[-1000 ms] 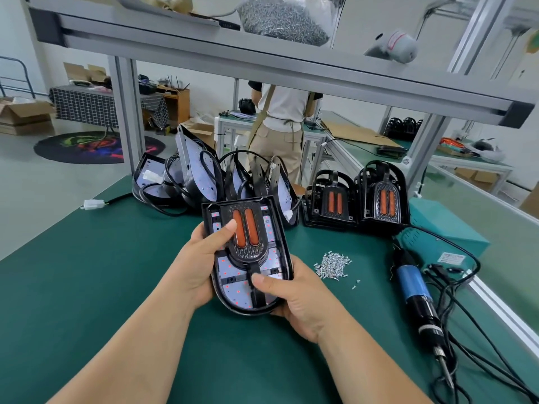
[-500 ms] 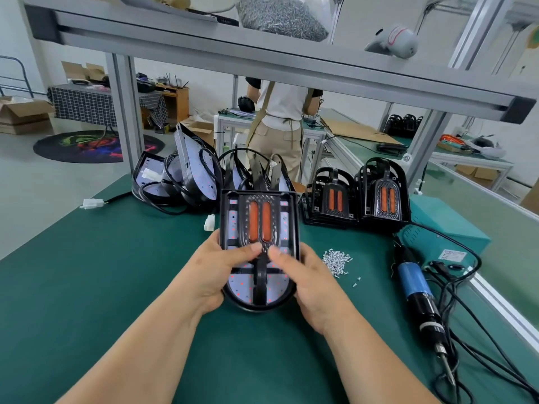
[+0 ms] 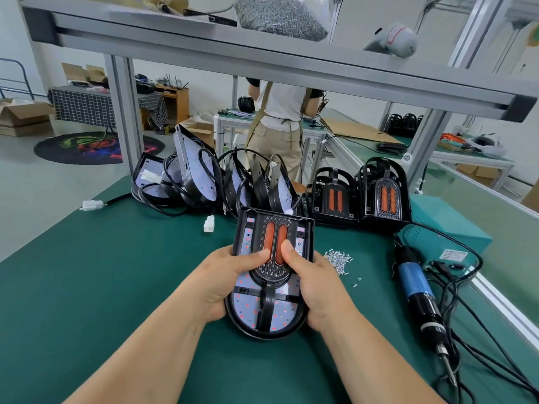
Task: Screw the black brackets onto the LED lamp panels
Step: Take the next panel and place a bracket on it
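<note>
The LED lamp panel (image 3: 248,309) is being held at the centre of the frame, just above the green bench mat (image 3: 87,287). Its long axis is running almost straight up the frame. The square end is pointing toward the upper part of the frame and leaning slightly right, and the rounded end is pointing toward the lower edge. The LED face is facing the camera.

The black bracket (image 3: 269,272), with two orange strips, is lying on that face along the same axis. Its narrow stem is reaching down toward the rounded end.

The left hand (image 3: 224,275) is gripping the panel's left edge, with the left thumb (image 3: 256,255) pressing on the bracket. The right hand (image 3: 318,287) is gripping the right edge, with the right thumb (image 3: 288,252) pressing beside the orange strips. The fingers of both hands are curling behind the panel, out of sight.

A small heap of screws (image 3: 338,258) is lying just right of the panel. An electric screwdriver (image 3: 417,290) is lying at the right of the frame, tip toward the lower right, among black cables. Loose panels (image 3: 198,176) are leaning together above centre-left. Bracketed panels (image 3: 382,196) are standing stacked above centre-right.
</note>
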Available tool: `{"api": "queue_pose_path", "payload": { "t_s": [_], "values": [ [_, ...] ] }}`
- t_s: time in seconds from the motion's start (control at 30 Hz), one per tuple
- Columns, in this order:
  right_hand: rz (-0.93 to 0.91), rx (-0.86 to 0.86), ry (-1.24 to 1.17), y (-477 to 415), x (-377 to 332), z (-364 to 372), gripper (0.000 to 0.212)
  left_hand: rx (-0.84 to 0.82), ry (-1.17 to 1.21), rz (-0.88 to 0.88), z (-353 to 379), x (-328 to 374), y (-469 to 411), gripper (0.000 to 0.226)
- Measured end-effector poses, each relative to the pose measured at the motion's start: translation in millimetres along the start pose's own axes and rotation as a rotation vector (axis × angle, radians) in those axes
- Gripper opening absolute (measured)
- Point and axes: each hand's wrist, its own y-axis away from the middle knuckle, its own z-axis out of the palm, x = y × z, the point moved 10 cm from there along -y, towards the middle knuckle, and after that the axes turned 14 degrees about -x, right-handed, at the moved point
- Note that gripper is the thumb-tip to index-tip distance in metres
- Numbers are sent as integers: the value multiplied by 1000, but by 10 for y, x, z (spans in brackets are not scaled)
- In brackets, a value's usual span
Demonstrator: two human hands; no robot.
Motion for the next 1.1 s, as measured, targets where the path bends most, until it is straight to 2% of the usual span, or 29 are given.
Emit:
{"api": "queue_pose_path", "payload": {
  "t_s": [0.13, 0.3, 0.43, 0.63, 0.73, 0.97, 1.1],
  "values": [
    [1, 4, -16, 6, 6, 4, 24, -6, -1, 10, 3, 19, -13, 19],
    [-15, -26, 33, -10, -16, 36, 23, -5, 12, -55, -38, -4, 17, 41],
    [65, -75, 102, -14, 89, 89, 26, -1, 53, -121, -92, -32, 37, 36],
    [155, -183, 207, 28, 116, 188, 37, 163, 79, 13, -276, 58, 37, 38],
    [193, -146, 236, 52, 157, 153, 53, 174, 102, 16, -309, 38, 28, 33],
    [141, -40, 134, 30, 150, 94, 50, 58, 127, -69, -162, -72, -2, 45],
    [150, -16, 150, 37, 156, 71, 53, 95, 56, -62, -159, -106, 14, 55]
  ]
}}
